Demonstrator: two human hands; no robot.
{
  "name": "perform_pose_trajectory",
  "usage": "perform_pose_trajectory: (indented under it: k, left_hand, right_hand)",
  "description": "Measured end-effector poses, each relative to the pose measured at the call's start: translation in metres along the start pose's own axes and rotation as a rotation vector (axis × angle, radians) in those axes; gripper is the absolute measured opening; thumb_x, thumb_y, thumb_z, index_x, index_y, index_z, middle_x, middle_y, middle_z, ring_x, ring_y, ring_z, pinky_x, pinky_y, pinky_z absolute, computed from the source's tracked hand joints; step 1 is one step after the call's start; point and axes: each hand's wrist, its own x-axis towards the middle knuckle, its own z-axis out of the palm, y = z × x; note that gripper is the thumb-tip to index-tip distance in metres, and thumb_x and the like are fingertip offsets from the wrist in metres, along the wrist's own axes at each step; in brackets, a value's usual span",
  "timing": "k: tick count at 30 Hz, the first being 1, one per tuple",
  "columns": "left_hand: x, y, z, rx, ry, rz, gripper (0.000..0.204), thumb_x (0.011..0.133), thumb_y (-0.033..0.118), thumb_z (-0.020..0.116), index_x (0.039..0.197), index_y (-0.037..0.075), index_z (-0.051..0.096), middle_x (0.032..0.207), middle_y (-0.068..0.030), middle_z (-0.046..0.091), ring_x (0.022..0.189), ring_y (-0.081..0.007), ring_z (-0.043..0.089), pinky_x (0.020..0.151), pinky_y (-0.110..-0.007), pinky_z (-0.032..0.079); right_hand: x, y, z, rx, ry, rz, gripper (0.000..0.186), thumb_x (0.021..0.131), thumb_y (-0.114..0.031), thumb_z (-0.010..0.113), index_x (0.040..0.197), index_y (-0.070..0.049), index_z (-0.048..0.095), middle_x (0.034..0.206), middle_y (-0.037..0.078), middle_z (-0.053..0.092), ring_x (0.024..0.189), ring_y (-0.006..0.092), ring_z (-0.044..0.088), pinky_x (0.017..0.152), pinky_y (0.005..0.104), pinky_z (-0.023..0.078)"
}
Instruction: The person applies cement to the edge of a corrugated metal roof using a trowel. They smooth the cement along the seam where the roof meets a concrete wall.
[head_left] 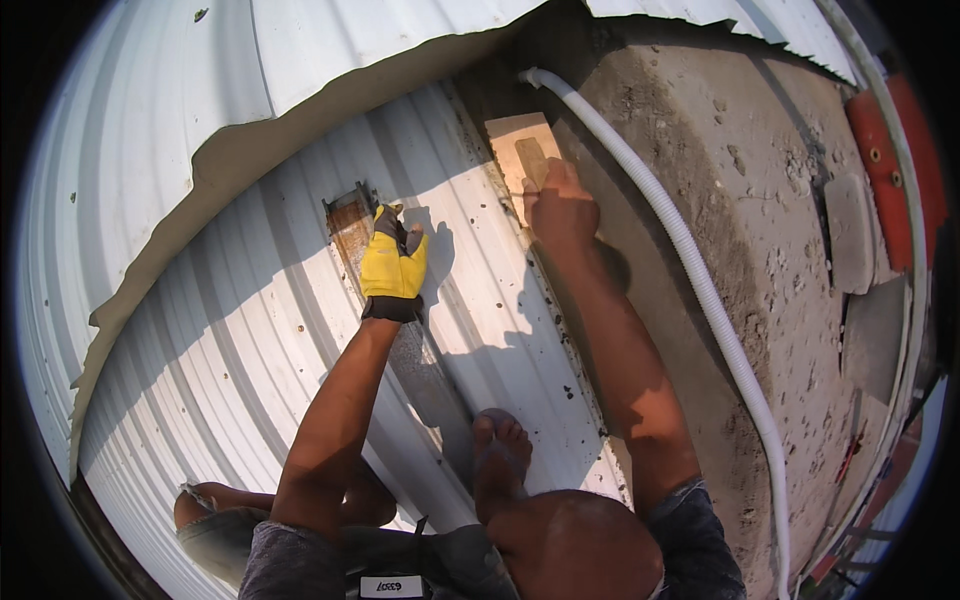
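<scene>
My right hand is closed round the handle of a flat wooden float. Its board lies over the edge of a smooth, damp-looking grey mortar strip, beside the white corrugated metal sheet. My left hand, in a yellow and black glove, is over a narrow rusty and grey channel-like strip lying on the sheet. Its fingers are curled; what they grip, if anything, is hidden.
A white ribbed hose curves along the mortar on the right. Beyond it lies rough grey concrete with grey slabs and a red object. An upper metal sheet with a jagged edge overhangs the left. My bare foot rests on the lower sheet.
</scene>
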Motion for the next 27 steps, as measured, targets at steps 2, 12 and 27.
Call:
perform_pose_trajectory:
  k: [2,12,27]
  left_hand:
    - [-0.019,-0.007,-0.003,0.277,-0.157,-0.003,0.038,0.095,0.018,0.068,0.129,0.005,0.060,0.115,-0.0184,0.070,0.103,-0.0358,0.069,0.086,-0.041,0.056]
    - [-0.025,0.009,-0.010,0.429,-0.254,0.085,0.029,0.094,0.023,0.068,0.120,0.012,0.064,0.105,-0.0122,0.072,0.091,-0.0389,0.069,0.076,-0.046,0.057]
    - [-0.020,0.011,-0.008,0.405,-0.217,0.126,0.033,0.086,0.026,0.074,0.114,0.014,0.063,0.102,-0.0104,0.071,0.083,-0.0368,0.070,0.070,-0.046,0.058]
  right_hand:
    - [0.023,0.015,0.007,-0.041,0.011,0.016,0.040,0.095,-0.033,0.066,0.119,-0.003,0.056,0.119,0.018,0.062,0.100,0.0374,0.071,0.086,0.0483,0.058]
    - [0.049,0.027,0.016,-0.091,-0.155,0.052,0.042,0.095,-0.035,0.064,0.121,-0.003,0.055,0.122,0.020,0.064,0.104,0.0380,0.070,0.087,0.0492,0.058]
    - [0.068,0.009,0.016,-0.073,-0.107,-0.037,0.038,0.094,-0.038,0.064,0.108,-0.002,0.067,0.118,0.018,0.068,0.106,0.0378,0.069,0.092,0.0483,0.056]
